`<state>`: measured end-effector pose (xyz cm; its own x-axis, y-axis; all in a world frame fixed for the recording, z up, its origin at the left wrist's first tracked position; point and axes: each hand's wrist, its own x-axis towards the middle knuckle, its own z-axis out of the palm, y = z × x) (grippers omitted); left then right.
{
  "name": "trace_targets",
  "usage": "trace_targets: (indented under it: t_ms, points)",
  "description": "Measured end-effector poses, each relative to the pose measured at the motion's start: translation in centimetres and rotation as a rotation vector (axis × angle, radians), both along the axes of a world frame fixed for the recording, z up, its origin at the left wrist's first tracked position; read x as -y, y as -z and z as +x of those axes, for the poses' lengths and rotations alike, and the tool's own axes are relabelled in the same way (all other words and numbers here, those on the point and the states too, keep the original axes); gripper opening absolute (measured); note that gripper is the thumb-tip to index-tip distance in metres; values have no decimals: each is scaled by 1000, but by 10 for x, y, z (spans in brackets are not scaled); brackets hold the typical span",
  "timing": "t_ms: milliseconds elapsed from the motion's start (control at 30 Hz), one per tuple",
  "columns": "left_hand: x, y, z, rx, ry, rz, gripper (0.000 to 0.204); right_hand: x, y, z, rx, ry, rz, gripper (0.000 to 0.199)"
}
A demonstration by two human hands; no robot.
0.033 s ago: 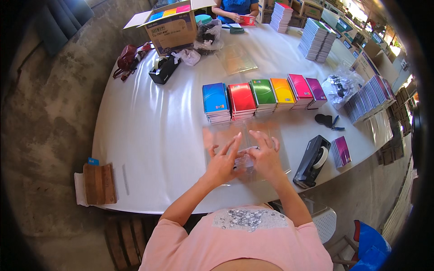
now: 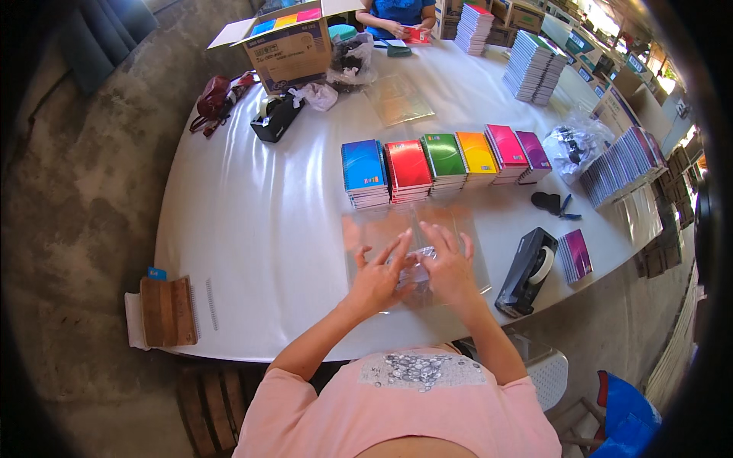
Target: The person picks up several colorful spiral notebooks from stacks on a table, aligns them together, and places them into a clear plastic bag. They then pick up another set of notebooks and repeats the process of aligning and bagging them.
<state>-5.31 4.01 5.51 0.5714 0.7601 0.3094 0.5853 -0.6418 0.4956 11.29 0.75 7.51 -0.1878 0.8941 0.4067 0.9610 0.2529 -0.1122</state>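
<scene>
Clear plastic sheets or bags lie flat on the white table in front of me. Above them my left hand has its fingers stretched and spread. Close beside it my right hand is also spread, with the thumb side toward the left hand. Between the two hands shows a crumpled, shiny bit of clear plastic; the fingers partly hide it, and no firm grip on it is visible. Just beyond stand stacks of spiral notebooks: blue, red, green, yellow, pink and purple.
At right stand a black tape dispenser, a purple notebook and blue-handled cutters. More notebook stacks rise behind. Far left hold a cardboard box and another dispenser. A brown wallet-like case lies near left. Another person sits opposite.
My fingers have shifted very slightly over the crumpled plastic. Everything else looks the same.
</scene>
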Motion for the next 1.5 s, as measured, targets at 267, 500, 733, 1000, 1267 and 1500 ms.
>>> trace_targets:
  t_ms: [267, 500, 733, 1000, 1267, 1500]
  points:
    - [13, 26, -1, -40, 119, 417, 31, 114, 44, 116, -310, 945, 129, 27]
    - [10, 30, -3, -2, 119, 424, 30, 126, 60, 138, -1394, 1100, -357, 31]
    - [7, 36, -1, -3, 96, 435, 22, 169, 79, 121, -2153, 675, 235, 35]
    - [10, 34, -2, 45, 121, 368, 35, 159, 58, 86, -1329, 946, -23, 24]
    - [7, 51, -2, 310, 120, 238, 43, 62, 2, -18, -1675, 321, -414, 31]
    - [8, 50, -1, 468, 99, 175, 44, 38, 41, -39, -1521, 529, -496, 43]
